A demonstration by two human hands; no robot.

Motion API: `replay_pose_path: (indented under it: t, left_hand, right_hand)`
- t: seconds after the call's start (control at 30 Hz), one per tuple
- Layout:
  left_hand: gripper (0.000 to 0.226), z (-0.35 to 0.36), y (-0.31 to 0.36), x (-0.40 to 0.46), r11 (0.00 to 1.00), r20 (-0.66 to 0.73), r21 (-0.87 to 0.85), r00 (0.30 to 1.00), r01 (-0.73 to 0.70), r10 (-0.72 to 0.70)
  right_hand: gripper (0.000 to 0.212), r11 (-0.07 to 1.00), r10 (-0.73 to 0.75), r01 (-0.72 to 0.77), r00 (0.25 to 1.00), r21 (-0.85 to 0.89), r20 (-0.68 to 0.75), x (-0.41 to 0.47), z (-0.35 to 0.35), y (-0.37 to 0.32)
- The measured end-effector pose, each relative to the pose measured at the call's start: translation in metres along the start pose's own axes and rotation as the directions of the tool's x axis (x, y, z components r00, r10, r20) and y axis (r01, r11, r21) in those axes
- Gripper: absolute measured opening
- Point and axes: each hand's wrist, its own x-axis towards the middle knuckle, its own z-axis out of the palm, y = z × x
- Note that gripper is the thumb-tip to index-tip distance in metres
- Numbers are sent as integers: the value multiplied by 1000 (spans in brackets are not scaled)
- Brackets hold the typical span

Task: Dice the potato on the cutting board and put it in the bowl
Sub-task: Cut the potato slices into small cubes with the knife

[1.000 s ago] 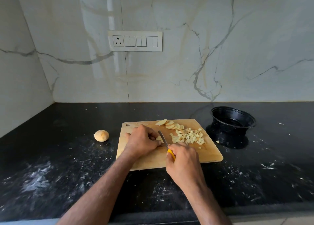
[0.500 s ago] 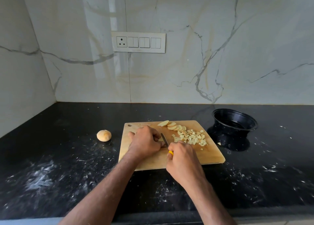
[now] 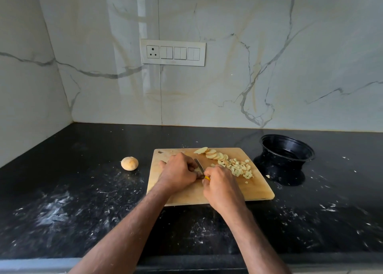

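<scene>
A wooden cutting board [image 3: 257,188] lies on the black counter. Several potato slices [image 3: 213,154] sit at its far edge, and a pile of diced potato [image 3: 240,167] lies to their right. My left hand [image 3: 178,170] is curled over a potato piece on the board; the piece itself is hidden under the fingers. My right hand [image 3: 221,184] grips a yellow-handled knife [image 3: 200,166], whose blade points away from me right beside the left hand's fingers. The black bowl [image 3: 287,151] stands to the right of the board.
A whole potato half [image 3: 129,163] rests on the counter left of the board. White specks and smears cover the counter. A marble wall with a switch panel [image 3: 173,52] rises behind, and a side wall closes the left.
The knife blade has shifted slightly back toward me and closer to my left hand's fingers. Both hands stay in the same place on the board.
</scene>
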Motion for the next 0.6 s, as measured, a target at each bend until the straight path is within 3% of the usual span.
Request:
replay_pose_path:
  t: [0.1,0.23,0.4,0.6]
  left_hand:
    - [7,1,-2,0,1000,-14,-17,1000,2,-2]
    - [18,3,-4,2,999,-19,-46,1000,13,-14]
    - [14,3,-8,4,997,-4,-77,1000,14,-14]
    - [13,2,-9,5,998,-2,-65,1000,16,-17]
  right_hand:
    - [8,1000,20,-20,999,13,-34,1,3,1]
    - [20,979,76,-67,996,191,-38,-1,3,10]
    - [6,934,153,-113,984,339,-94,-5,2,16]
    - [4,950,137,-92,981,299,-136,-8,1,14]
